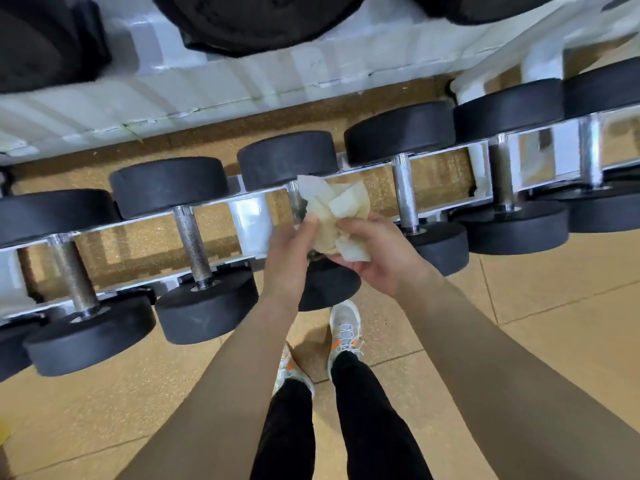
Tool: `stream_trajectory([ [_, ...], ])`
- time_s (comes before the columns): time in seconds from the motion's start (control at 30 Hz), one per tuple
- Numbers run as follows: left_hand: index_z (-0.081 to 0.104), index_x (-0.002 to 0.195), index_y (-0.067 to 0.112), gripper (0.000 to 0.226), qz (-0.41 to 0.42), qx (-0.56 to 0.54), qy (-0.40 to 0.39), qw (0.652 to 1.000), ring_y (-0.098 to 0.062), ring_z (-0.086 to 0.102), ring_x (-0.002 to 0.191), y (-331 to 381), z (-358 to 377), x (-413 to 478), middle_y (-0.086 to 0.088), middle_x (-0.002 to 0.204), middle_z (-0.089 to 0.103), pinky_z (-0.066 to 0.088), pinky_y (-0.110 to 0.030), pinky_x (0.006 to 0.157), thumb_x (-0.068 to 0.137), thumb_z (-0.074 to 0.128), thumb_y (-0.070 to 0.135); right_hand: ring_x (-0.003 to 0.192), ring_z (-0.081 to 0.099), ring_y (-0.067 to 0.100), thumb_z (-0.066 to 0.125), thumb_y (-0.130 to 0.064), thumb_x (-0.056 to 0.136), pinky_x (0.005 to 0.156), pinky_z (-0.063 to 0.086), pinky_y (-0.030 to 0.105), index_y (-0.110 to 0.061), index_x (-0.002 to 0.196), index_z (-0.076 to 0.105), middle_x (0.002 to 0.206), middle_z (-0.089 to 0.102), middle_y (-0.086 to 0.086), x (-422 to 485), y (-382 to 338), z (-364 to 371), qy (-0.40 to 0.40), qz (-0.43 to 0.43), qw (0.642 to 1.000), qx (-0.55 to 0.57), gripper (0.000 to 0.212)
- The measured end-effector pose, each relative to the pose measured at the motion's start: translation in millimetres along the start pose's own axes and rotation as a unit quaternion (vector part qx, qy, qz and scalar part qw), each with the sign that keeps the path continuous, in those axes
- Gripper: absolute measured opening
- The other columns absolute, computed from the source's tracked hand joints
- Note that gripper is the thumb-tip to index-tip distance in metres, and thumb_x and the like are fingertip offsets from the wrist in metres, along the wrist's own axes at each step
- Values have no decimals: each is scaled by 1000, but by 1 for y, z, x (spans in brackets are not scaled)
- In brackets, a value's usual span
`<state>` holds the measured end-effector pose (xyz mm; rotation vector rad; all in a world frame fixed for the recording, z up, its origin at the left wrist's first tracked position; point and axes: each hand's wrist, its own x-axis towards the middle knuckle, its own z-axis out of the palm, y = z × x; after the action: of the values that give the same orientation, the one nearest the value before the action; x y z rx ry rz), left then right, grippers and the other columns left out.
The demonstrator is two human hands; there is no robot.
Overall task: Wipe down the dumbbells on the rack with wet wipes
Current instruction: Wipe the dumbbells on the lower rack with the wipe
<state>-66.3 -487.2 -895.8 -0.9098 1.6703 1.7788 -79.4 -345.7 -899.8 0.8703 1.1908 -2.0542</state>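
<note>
Wet wipe [332, 209], crumpled, sits over one dumbbell [287, 161] on the rack. Left hand [291, 251] pinches its 8 o'clock edge, right hand [377, 258] its 4 o'clock edge. Both forearms are outstretched.

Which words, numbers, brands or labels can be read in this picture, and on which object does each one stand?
No text can be read anywhere in this view.
The near dumbbell head has a faint pale mark, too blurred to read.
No writing shows on the wet wipe, the rack or the shoes.
</note>
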Motion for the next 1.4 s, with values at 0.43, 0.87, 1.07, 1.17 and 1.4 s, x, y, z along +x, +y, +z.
stream_trajectory([
  [0.43,75,96,21,12,70,61,-6,996,-14,74,87,3,86,-13,0,90,78,57,-29,75,96,69,31,101,74,26,81,-18,85,88,60,42,-7,118,69,107,77,9,-16,-44,-93,48,-38,981,-184,37],
  [0.87,58,94,26,8,194,145,167,956,-22,64,89,3,179,27,-5,93,67,54,-38,84,102,55,26,97,66,30,56,-14,93,95,56,51,-13,106,71,104,71,10,11,-117,-198,151,18,979,-138,20],
  [1.07,59,93,32,12,170,105,162,966,-25,67,95,-4,176,26,-8,97,69,56,-44,90,98,58,21,101,74,23,86,-27,79,81,61,36,-18,119,65,108,76,1,25,-109,-189,73,30,974,-212,46],
  [1.17,63,102,18,5,153,99,181,966,-24,67,95,-14,168,36,-7,99,70,55,-39,89,100,58,18,85,75,18,77,-20,90,72,63,35,-18,117,62,99,76,1,35,-108,-183,122,13,979,-162,32],
  [1.4,56,102,20,3,162,161,222,948,-14,60,86,-22,164,86,10,87,61,49,-31,85,102,55,22,86,75,18,56,-10,101,71,61,35,-22,105,68,97,76,-2,70,-104,-190,124,-102,964,-212,18],
])
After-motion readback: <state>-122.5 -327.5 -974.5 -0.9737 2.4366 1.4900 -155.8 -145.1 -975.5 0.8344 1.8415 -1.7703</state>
